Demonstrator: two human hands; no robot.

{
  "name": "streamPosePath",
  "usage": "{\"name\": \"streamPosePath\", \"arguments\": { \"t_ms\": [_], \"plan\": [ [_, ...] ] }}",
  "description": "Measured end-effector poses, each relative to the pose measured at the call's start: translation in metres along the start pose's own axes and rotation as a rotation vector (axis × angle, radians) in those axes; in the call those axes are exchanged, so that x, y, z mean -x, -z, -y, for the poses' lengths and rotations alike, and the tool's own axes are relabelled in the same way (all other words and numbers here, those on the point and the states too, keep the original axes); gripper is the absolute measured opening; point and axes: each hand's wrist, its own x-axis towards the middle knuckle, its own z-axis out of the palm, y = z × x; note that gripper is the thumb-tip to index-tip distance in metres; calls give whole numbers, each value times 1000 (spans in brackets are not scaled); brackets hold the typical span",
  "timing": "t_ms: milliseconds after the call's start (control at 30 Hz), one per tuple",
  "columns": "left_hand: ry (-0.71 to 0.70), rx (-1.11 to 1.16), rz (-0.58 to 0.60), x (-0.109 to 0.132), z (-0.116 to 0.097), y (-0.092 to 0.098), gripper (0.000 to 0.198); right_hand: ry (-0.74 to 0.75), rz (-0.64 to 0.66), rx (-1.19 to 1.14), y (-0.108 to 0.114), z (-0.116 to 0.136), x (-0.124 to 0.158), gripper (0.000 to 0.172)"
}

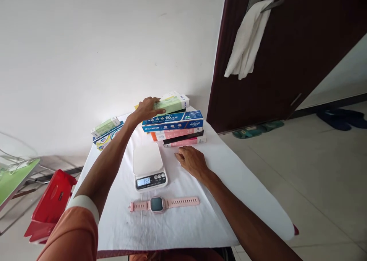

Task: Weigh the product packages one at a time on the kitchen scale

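Note:
My left hand [148,109] is closed around the left end of a green and white toothpaste box [173,103], thumb in front, at the top of a stack. Directly below lies a blue toothpaste box [173,120], above pink and white boxes [183,135] and dark ones. My right hand [192,160] rests on the table in a loose fist, just in front of the stack; nothing shows in it. Between my arms stands a white digital scale [147,159], its platform bare and its lit display reading what looks like 362. Nearer me a pink smartwatch [156,204] lies flat, strap stretched out.
A smaller pile of toothpaste boxes [107,131] sits at the table's back left. White cloth covers the table [218,219], which stands near a wall. A red folded chair or stool [53,201] is at left. A white towel [248,39] hangs on the dark door's handle.

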Motion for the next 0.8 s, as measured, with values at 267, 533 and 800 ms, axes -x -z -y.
{"name": "streamPosePath", "arguments": {
  "t_ms": [267,533,800],
  "plan": [
    [-44,-41,39,-5,5,5,52,5,-4,-16,0,0,0,26],
    [-49,-78,-67,-1,6,6,55,-1,-26,-16,-3,-1,0,27],
    [-50,-20,-19,6,9,11,65,-1,-15,-7,-4,-1,0,27]
  ]
}}
